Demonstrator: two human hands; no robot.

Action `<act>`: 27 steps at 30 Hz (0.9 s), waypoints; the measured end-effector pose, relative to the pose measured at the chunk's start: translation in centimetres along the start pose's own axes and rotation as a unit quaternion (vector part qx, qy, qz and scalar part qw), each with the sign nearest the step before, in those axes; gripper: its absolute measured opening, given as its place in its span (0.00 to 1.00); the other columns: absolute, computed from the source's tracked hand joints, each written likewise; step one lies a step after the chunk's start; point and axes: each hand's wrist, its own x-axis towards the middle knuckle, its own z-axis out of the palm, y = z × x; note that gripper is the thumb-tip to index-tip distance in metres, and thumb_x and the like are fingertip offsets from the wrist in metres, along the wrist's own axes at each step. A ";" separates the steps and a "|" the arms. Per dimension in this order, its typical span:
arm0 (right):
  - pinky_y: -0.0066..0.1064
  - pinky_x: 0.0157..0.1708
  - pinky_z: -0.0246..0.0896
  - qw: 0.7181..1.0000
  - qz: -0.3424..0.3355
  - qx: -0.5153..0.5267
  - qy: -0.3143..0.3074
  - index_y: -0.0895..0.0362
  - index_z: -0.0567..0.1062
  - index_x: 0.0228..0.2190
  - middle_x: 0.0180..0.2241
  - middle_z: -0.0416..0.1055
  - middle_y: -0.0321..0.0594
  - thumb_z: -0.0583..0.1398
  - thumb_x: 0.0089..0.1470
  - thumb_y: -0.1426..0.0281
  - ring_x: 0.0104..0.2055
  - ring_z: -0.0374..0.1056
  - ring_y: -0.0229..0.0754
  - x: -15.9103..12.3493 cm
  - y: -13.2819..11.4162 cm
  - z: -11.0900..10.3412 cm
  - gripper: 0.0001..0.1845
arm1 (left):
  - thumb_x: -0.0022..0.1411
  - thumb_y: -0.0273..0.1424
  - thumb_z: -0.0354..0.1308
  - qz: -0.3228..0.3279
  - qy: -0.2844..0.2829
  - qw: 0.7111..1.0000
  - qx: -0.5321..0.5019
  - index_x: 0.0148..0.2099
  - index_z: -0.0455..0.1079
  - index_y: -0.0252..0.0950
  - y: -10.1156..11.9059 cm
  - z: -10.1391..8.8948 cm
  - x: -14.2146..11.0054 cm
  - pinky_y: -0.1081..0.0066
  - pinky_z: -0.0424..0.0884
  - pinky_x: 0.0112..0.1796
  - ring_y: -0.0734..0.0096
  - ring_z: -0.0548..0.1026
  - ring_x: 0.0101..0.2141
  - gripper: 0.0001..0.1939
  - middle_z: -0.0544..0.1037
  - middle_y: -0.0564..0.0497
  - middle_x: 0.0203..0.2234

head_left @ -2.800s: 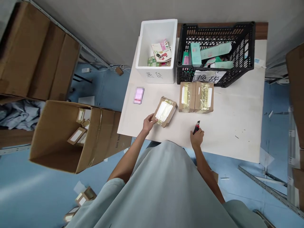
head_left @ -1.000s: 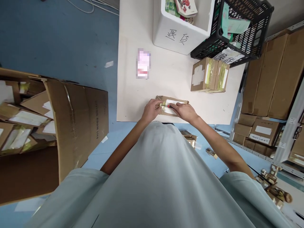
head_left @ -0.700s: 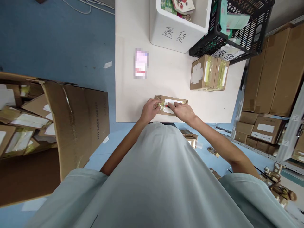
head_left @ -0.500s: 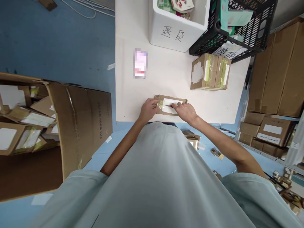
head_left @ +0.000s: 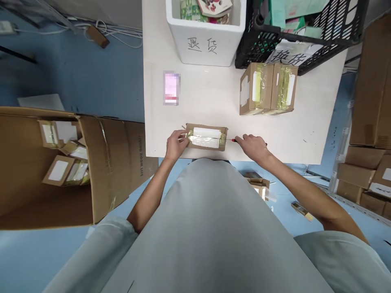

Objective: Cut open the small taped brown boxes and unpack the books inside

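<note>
A small taped cardboard parcel (head_left: 206,137) with a white label lies near the front edge of the white table (head_left: 305,122). My left hand (head_left: 175,143) grips its left end, fingers closed on the corner. My right hand (head_left: 254,146) is just right of the parcel, closed round a red-tipped cutter (head_left: 234,140) whose blade points at the parcel's right end.
Two more taped parcels (head_left: 268,88) stand behind, in front of a black crate (head_left: 305,36). A white foam box (head_left: 205,40) holds packets. A pink card (head_left: 171,88) lies at the table's left. A large open carton (head_left: 61,162) of parcels sits on the floor, left.
My right hand has drawn the cutter rightward along the parcel's top and off its right end. My left hand has kept hold of the left end.
</note>
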 end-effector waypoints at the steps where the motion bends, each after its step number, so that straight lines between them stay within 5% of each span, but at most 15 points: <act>1: 0.42 0.45 0.67 1.000 -0.008 0.009 0.005 0.53 0.76 0.66 0.51 0.81 0.59 0.49 0.76 0.77 0.51 0.79 0.58 0.0 0.2 0.3 0.27 | 0.66 0.32 0.65 -0.002 0.007 1.000 0.010 0.56 0.83 0.41 0.3 0.1 -0.2 0.56 0.85 0.56 0.59 0.84 0.48 0.18 0.83 0.45 0.55; 8: 0.34 0.38 0.59 0.995 0.033 0.082 0.050 0.51 0.72 0.71 0.50 0.80 0.54 0.47 0.82 0.65 0.48 0.76 0.53 -1.0 2.8 3.3 0.25 | 0.72 0.35 0.62 -0.016 0.042 0.998 0.052 0.59 0.80 0.39 1.9 3.2 -2.4 0.54 0.86 0.55 0.55 0.85 0.51 0.16 0.81 0.42 0.58; 12: 0.31 0.36 0.54 0.981 0.095 0.153 0.068 0.50 0.72 0.71 0.48 0.80 0.49 0.46 0.83 0.61 0.44 0.76 0.48 -2.3 4.2 4.4 0.26 | 0.75 0.35 0.63 0.083 0.073 0.981 0.157 0.62 0.77 0.40 4.0 7.2 -3.3 0.39 0.70 0.71 0.41 0.69 0.73 0.16 0.72 0.36 0.70; 15: 0.32 0.37 0.56 0.964 0.120 0.217 0.096 0.53 0.72 0.71 0.49 0.81 0.50 0.46 0.82 0.63 0.44 0.76 0.49 -3.3 4.5 4.8 0.27 | 0.80 0.35 0.57 0.214 0.007 0.955 0.205 0.66 0.74 0.43 6.1 11.2 -2.5 0.31 0.56 0.77 0.41 0.53 0.81 0.17 0.65 0.40 0.78; 19: 0.35 0.42 0.65 0.944 0.114 0.288 0.112 0.58 0.69 0.73 0.52 0.83 0.53 0.48 0.78 0.67 0.47 0.79 0.54 -3.8 3.6 4.5 0.29 | 0.84 0.35 0.48 0.328 -0.118 0.911 0.221 0.72 0.70 0.41 7.2 15.9 -0.1 0.31 0.51 0.78 0.46 0.53 0.81 0.22 0.67 0.39 0.77; 27: 0.36 0.49 0.70 0.953 0.146 0.260 0.048 0.59 0.60 0.79 0.52 0.86 0.54 0.48 0.81 0.66 0.51 0.82 0.55 -2.8 -0.9 2.1 0.32 | 0.84 0.43 0.51 0.350 -0.122 0.913 0.171 0.80 0.60 0.34 4.1 17.2 1.5 0.31 0.55 0.78 0.44 0.60 0.79 0.31 0.69 0.30 0.75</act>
